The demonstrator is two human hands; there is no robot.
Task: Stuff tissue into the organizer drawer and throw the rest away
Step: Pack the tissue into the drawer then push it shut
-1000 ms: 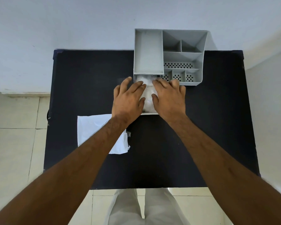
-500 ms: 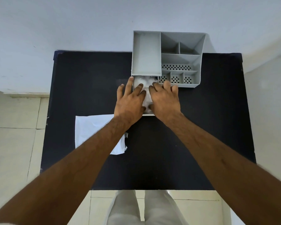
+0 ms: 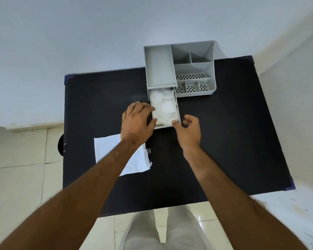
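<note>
A grey desk organizer (image 3: 213,82) stands at the back of the black table. Its drawer (image 3: 178,110) is pulled out toward me and packed with crumpled white tissue (image 3: 163,107). My left hand (image 3: 136,121) sits against the drawer's left wall, fingers curled, thumb at the front left corner. My right hand (image 3: 189,129) hovers at the front right corner with loosely spread fingers, and its thumb touches the drawer's rim. Neither hand holds tissue. A flat white tissue sheet (image 3: 107,150) lies on the table to the left, partly under my left forearm.
The black table (image 3: 224,141) stands in a corner, with a wall behind it and another to the right. Tiled floor shows on the left and in front. A small grey scrap (image 3: 149,151) lies by the sheet. A dark round thing (image 3: 61,147) sticks out at the table's left edge.
Both hands were pressing flat on the tissue in the drawer. They have lifted off and moved apart to the drawer's sides, uncovering the tissue. My view has tilted.
</note>
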